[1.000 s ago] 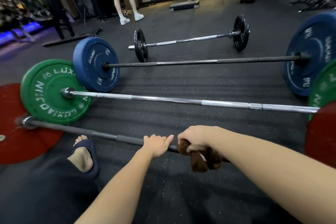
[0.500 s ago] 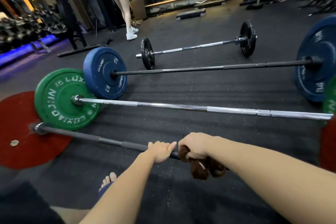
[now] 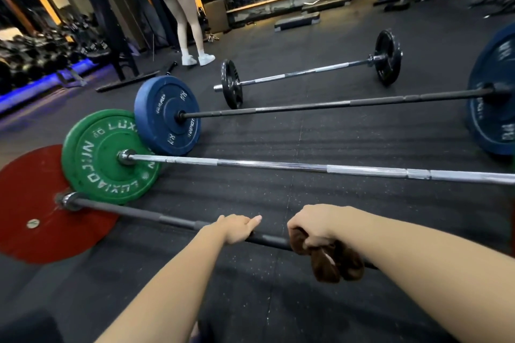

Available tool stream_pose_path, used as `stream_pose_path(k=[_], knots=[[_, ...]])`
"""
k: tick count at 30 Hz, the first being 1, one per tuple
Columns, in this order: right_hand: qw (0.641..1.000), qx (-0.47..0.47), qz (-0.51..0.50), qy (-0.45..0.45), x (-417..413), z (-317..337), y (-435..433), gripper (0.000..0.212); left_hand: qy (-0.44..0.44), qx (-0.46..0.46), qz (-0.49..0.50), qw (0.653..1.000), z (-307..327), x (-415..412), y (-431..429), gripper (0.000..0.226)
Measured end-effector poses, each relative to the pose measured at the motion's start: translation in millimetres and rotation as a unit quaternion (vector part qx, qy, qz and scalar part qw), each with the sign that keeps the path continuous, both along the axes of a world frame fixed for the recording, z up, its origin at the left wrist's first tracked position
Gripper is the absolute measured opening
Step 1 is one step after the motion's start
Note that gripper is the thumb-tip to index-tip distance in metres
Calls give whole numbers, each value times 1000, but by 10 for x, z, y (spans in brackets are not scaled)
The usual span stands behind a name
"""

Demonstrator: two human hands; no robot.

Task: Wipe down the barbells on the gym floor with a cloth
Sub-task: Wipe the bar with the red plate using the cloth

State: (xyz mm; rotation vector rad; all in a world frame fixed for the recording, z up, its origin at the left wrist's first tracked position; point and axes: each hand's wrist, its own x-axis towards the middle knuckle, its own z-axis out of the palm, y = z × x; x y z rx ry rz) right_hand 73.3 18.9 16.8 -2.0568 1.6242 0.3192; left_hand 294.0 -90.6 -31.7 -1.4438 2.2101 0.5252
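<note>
1. The right hand (image 3: 312,227) is closed round a brown cloth (image 3: 331,262) and wraps it over the nearest bar (image 3: 139,213). Loose folds hang below the fist.
2. The left hand (image 3: 238,228) sits on the same bar, near the right. Its fingers curl over the top and one finger points along the bar.
3. The bar sits low over the floor (image 3: 278,301), directly in front of both hands. Its long axis slants from the red plate (image 3: 33,203) at far left down to under the right forearm.
4. The wipe probably has to run along that axis. To the left, the left hand blocks the cloth, with a long bare stretch beyond it. To the right, the forearm hides the bar.
5. The chrome bar (image 3: 278,166) lies roughly parallel and well apart, so it should not crowd the stroke.
</note>
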Motion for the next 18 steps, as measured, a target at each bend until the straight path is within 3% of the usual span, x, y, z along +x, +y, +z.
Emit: stream_pose_path(k=[5,7,10,14,18], knots=[[999,-47,0,-28,280,-146,-94,22,48,-57,22,997,-163,292,-143,65],[998,-60,8,-29,368,-186,-118,23,24,-107,-7,994,-280,365,-156,60],[1000,-13,6,-25,291,-112,-192,25,-41,-150,-36,987,-387,322,-145,51],[996,89,19,5,159,143,-328,28,-44,-140,-37,988,-412,321,-169,49],[998,49,35,28,300,50,-411,25,-42,-146,-35,988,-474,321,-198,48]])
